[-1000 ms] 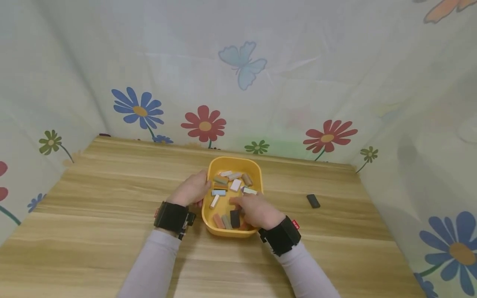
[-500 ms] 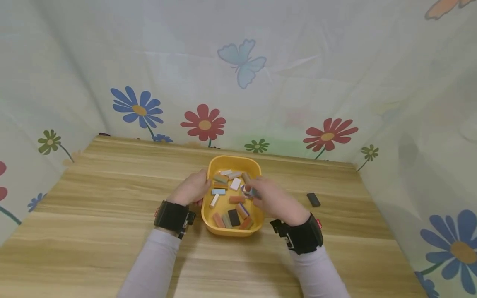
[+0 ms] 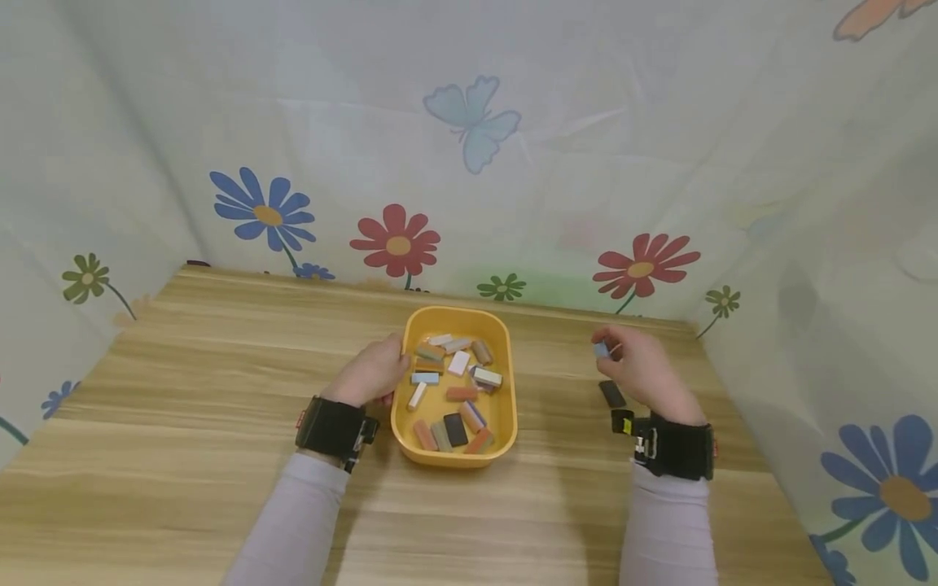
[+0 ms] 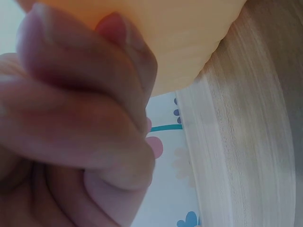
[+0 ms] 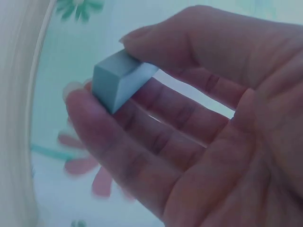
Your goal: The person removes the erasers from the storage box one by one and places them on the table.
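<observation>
My right hand (image 3: 645, 370) pinches a small light blue block (image 5: 123, 75) between thumb and fingertips, raised near a black block (image 3: 611, 394) on the right of the table. The blue block has flat faces and sharp edges in the right wrist view. At its left wall, a yellow plastic tub (image 3: 511, 350) is gripped by my left hand (image 3: 372, 370). Curled fingers of that hand (image 4: 85, 94) lie against the tub's outer wall in the left wrist view; the thumb's hold on the rim is not clear. Inside the tub lie several small blocks, among them a white one (image 3: 458, 363) and a black one (image 3: 455, 430).
The wood-grain table (image 3: 220, 456) spreads out on both sides of the tub. A pale fabric backdrop (image 3: 586, 146) with printed flowers and a butterfly encloses the back and sides.
My right hand has gone from inside the tub to the right, carrying the light blue block out, over beside the black block. The left hand stays on the tub.
</observation>
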{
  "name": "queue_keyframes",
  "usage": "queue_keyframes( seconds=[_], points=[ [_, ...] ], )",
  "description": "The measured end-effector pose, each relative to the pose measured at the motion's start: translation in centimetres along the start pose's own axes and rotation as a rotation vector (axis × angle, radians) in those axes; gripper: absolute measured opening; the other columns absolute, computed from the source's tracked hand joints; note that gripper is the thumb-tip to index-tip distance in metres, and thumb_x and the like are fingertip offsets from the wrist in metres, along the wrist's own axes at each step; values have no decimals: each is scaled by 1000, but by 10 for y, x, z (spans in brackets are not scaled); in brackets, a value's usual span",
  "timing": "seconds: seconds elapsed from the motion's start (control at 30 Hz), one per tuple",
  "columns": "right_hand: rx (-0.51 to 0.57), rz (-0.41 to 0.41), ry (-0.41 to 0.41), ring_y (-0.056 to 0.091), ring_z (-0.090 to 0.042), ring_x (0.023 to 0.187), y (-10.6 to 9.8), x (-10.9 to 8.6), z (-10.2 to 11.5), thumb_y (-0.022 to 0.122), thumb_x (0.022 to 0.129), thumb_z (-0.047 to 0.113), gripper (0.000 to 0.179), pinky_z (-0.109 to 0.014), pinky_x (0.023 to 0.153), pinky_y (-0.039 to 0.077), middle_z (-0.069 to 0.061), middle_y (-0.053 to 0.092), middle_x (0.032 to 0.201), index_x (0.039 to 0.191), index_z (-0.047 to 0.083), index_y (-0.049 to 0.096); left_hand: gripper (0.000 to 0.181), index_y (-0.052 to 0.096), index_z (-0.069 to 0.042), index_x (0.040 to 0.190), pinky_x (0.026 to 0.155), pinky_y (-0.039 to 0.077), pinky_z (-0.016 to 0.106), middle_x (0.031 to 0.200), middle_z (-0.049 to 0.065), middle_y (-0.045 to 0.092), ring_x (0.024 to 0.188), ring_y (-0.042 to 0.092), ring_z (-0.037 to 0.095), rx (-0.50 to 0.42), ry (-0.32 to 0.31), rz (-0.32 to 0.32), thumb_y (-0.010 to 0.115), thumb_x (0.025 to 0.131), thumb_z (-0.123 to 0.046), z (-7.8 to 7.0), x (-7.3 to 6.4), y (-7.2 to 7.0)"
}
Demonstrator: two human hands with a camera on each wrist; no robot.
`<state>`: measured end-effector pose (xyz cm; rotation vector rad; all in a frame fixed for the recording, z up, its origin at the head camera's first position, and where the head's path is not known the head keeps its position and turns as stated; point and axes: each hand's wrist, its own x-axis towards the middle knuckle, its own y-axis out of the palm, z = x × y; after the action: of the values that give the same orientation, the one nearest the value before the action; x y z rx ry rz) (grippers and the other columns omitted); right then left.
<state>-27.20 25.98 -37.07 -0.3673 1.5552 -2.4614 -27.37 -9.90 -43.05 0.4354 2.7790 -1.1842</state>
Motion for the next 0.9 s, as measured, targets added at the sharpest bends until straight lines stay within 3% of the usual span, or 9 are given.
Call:
queue_keyframes(
  seconds=[0.17,0.27,0.53,0.67,0.9],
  points=[
    [26,-13,122,55,-29,86,-15,-16,-35,56,83,11,29,-39,67,46,-17,57,98,111,4,51,29,40,-3,117,36,42,30,57,11,55,37,52,20,-5,-5,-3,36,93,-18,0,0,-1],
    [66,-13,181,57,-27,81,-19,-25,-55,57,83,11,30,-37,64,47,-20,55,98,111,2,49,29,40,-2,117,37,42,30,57,11,55,37,52,21,-2,0,-3,36,93,-17,0,1,-2],
    [171,104,359,61,-22,66,-1,-34,-102,56,83,11,33,-32,60,48,-23,55,95,111,-7,49,30,39,-2,119,36,42,30,56,10,54,37,52,21,-3,0,-1,37,93,-17,-1,0,-1],
    [217,135,427,62,-24,64,11,-35,-115,54,82,8,33,-33,59,48,-25,57,95,110,-8,49,31,39,-2,120,36,42,30,59,11,56,37,52,20,-3,1,3,37,93,-17,-1,0,-1],
    [203,188,490,61,-21,63,21,-33,-115,56,80,11,35,-32,59,46,-19,58,90,109,-8,49,29,40,-2,118,36,42,30,57,10,55,37,52,20,10,4,-1,37,93,-17,-1,1,0]
  ],
)
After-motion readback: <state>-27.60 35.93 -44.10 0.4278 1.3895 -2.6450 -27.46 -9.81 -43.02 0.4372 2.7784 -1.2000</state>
